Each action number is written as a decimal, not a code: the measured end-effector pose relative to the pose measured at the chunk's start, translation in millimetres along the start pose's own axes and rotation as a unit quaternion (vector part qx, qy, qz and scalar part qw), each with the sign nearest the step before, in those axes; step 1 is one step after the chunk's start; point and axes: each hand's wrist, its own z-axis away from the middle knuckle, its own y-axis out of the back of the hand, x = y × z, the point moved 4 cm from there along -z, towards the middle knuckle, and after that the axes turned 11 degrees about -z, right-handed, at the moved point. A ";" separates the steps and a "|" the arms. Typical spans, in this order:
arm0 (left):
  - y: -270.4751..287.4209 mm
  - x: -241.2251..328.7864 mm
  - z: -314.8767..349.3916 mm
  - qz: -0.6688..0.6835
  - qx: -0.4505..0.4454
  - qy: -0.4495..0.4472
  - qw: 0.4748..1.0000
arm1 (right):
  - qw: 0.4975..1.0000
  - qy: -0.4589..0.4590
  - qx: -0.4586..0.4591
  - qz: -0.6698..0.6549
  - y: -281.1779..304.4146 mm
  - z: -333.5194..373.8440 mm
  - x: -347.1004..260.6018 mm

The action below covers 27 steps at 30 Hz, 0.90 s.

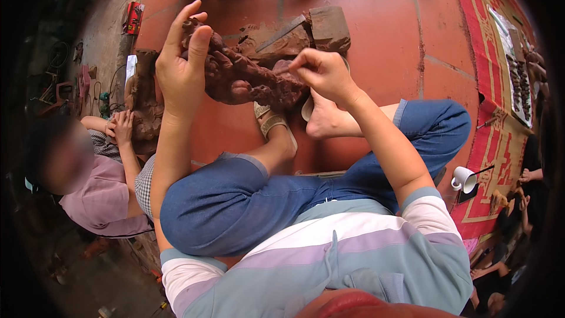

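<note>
A dark reddish-brown wood carving [238, 76], knobbly and deeply cut, is tilted in front of my legs. My left hand [183, 68] grips its upper left end, with the thumb on the near side and the fingers around the far side. At the opposite end, my right hand [323, 73] is closed in a pinch against the carving's edge. What its fingers hold, if anything, is too small to make out. Just beyond the carving lies a rough wooden block [273, 41] with a flat strip, perhaps a file [281, 34], on top. A squarer wood block [329, 28] adjoins it.
A person [106, 182] sits close on my left beside another brown carving [147, 103]. Red tiles [376, 41] cover the floor. To the right are a red-and-yellow mat [485, 141], a white mug [464, 179] and a tray of dark pieces [518, 76]. A red box [133, 17] lies far left.
</note>
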 end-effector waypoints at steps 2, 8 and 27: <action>-4.3 -0.5 2.0 0.059 -0.005 0.046 0.997 | 0.998 0.025 0.022 -0.047 -14.4 -7.4 -43.6; 0.3 0.6 1.4 0.002 0.005 -0.003 1.000 | 0.999 0.016 0.014 0.042 -3.8 7.1 -0.6; -1.9 -7.4 1.7 0.040 -0.014 0.023 0.999 | 0.992 -0.063 0.022 -0.106 29.6 -37.2 21.5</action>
